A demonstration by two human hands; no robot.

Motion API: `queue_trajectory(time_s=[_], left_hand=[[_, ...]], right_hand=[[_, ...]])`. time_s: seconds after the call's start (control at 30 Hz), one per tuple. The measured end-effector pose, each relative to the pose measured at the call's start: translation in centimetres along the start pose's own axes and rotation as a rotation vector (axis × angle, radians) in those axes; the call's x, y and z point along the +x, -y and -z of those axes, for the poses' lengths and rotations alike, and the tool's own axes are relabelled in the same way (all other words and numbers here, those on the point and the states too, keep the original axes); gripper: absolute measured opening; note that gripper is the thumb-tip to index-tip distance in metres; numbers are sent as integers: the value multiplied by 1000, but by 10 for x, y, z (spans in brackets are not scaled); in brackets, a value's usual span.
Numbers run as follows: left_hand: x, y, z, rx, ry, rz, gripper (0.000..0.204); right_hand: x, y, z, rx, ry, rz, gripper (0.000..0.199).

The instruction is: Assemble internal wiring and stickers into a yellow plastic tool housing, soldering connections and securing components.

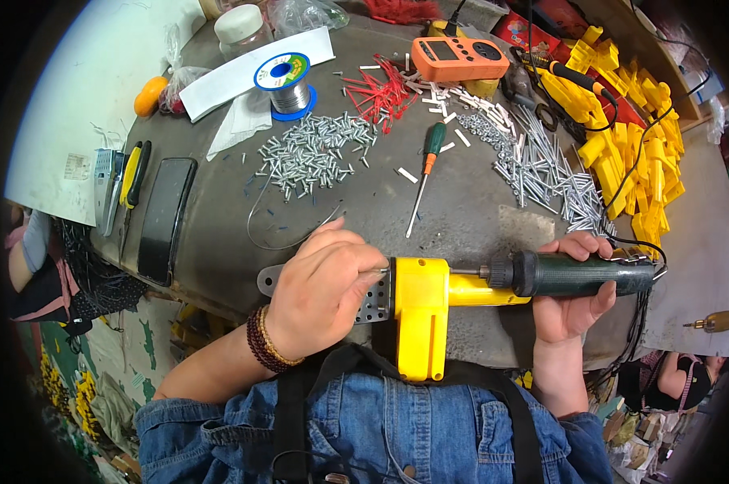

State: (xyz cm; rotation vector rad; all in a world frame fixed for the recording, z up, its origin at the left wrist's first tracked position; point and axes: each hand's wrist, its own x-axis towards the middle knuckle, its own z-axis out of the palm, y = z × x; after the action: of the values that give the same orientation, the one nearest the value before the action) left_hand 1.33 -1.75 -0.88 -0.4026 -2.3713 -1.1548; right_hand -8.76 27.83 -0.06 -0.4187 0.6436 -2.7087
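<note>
My right hand is wrapped around a dark green electric screwdriver, which lies level with its bit pointing left. The bit runs into the upper part of a yellow plastic housing in front of my chest. Against the housing's left side sits a dark perforated metal plate. My left hand covers much of that plate, its thumb and forefinger pinched together at the housing's left edge. Whatever small piece lies between these fingertips is too hidden to name.
A pile of short screws, red wires and long screws cover the far table. A green-handled screwdriver, solder spool, orange meter, phone and yellow plastic parts lie around.
</note>
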Motion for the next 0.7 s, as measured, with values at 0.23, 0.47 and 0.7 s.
queue_trajectory(time_s=[0.23,0.47,0.7], left_hand=[[0,1,-1,-21,-5,8,30],[8,-3,4,103,-16,30,24],[4,3,0,-68,22,147,18]], right_hand=[[3,0,-1,-1,-28,-11,46],[4,0,-8,18,-79,-31,47],[4,1,-1,14,-30,-22,44]])
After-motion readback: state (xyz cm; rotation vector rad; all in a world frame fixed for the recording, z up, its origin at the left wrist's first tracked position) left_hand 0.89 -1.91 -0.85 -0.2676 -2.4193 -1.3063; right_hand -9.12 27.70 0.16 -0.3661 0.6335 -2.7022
